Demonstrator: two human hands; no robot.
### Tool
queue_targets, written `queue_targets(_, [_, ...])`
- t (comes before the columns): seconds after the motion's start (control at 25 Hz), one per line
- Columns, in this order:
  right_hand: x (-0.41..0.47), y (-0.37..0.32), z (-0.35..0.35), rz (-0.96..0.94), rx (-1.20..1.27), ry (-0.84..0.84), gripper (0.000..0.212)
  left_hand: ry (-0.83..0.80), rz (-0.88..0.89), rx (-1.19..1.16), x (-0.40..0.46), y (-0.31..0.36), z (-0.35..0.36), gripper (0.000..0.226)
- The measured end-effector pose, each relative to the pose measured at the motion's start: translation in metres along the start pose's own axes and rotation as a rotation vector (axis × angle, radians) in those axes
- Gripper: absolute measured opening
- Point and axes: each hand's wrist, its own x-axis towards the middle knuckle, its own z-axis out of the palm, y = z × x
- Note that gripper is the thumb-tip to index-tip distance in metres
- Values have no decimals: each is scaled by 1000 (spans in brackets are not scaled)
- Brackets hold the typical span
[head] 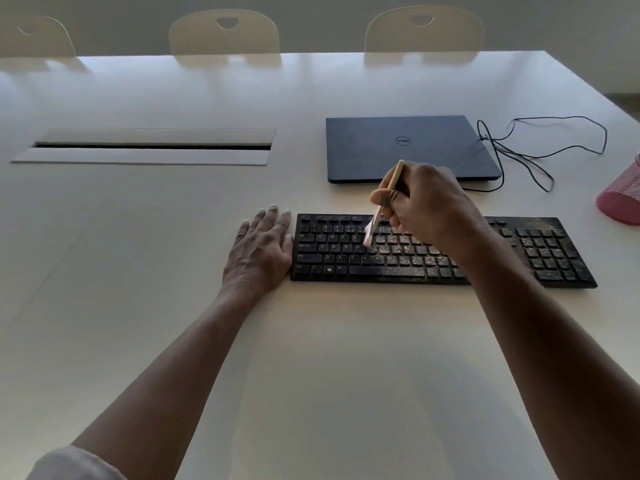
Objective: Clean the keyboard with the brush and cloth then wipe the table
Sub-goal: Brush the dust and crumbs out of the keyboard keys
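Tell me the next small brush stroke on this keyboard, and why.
Probably sweep the wooden-handled brush rightward from where its bristles sit, near the F and G keys. The left part of the black keyboard looks clean, while pale dust covers the keys from there to the number pad. The right hand grips the brush; the left hand lies flat against the keyboard's left end.

Left hand [262, 245] lies flat, palm down, fingers straight and together, forearm stretched out behind it. Right hand [420, 206] hovers higher, just right of it, fingers curled in a pinch.
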Motion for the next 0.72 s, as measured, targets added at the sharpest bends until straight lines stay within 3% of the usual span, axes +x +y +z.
queue_targets(0.24, [-5,4,0,46,-44,-85,4,0,4,4,1,-1,2,54])
queue_targets(0.4, [-8,-1,-1,-2,7,-42,3,-4,-2,0,1,0,1,55])
queue_targets(0.6, [-17,4,-6,1,-176,-138,15,-2,-2,-1,1,0,1,55])
queue_targets(0.72, [-18,6,-10,-18,-123,-43,13,-7,-2,4,1,0,1,55])
